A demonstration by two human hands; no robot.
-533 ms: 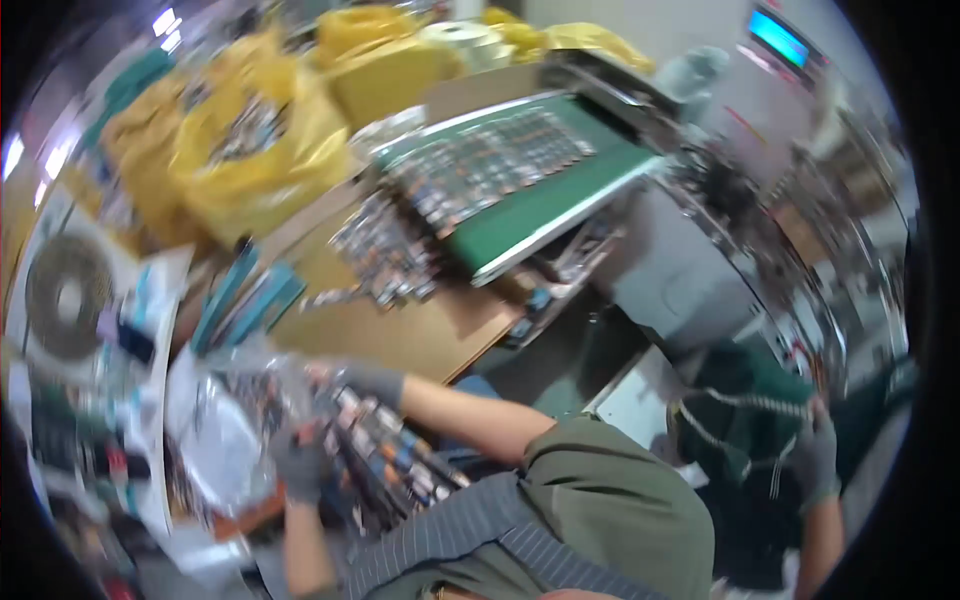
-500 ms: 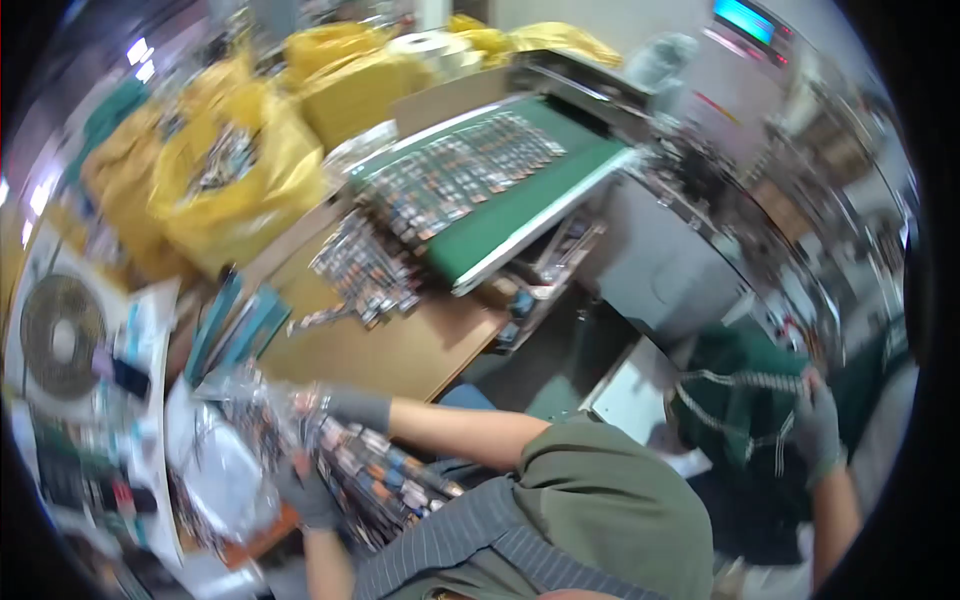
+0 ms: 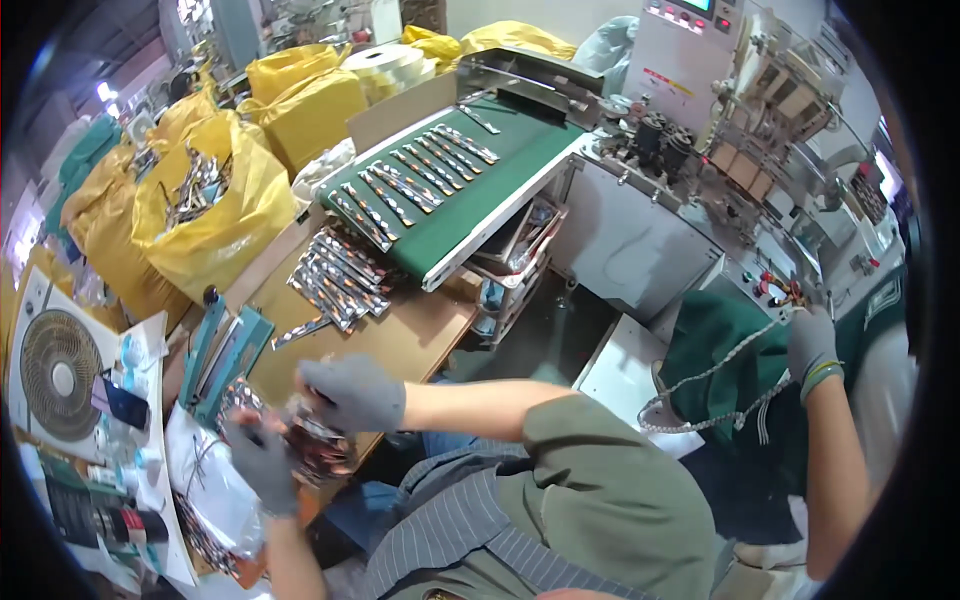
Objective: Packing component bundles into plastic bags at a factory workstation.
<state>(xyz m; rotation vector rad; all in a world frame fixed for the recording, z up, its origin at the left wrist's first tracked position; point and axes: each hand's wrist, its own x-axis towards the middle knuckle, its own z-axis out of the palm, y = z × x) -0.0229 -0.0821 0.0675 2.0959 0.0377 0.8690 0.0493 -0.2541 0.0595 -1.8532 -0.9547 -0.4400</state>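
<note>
- Since half a second ago your view has swung right, so the green conveyor belt now sits at about twelve o'clock of your hands instead of far up the picture, and your hands have stayed together on the same bundle.
- You hold a bundle of small glossy sachets low and left of centre, over the edge of the brown worktable.
- Your right hand, in a grey knit glove, curls over the bundle's top with fingers closed on it; your left hand, gloved alike, cups it from seven o'clock, fingers wrapped round the lower end.
- Judging from the slick foil, keep both grips firm and the packets square to each other, since such strips likely slide apart when loosely held.
- At twelve o'clock of the bundle, a heap of long narrow sachet strips lies on the table, shiny and flat.
- Further at one o'clock, the belt carries neat rows of the same strips; its surface looks matte and slightly rough.
- At ten o'clock, teal flat tools lie side by side, hard-edged.
- At eleven o'clock, yellow plastic sacks bulge, crinkled and soft, one open on more packets.
- At nine o'clock lies a round fan grille.
- At three o'clock, another person's gloved hand touches the grey metal machine.
</note>
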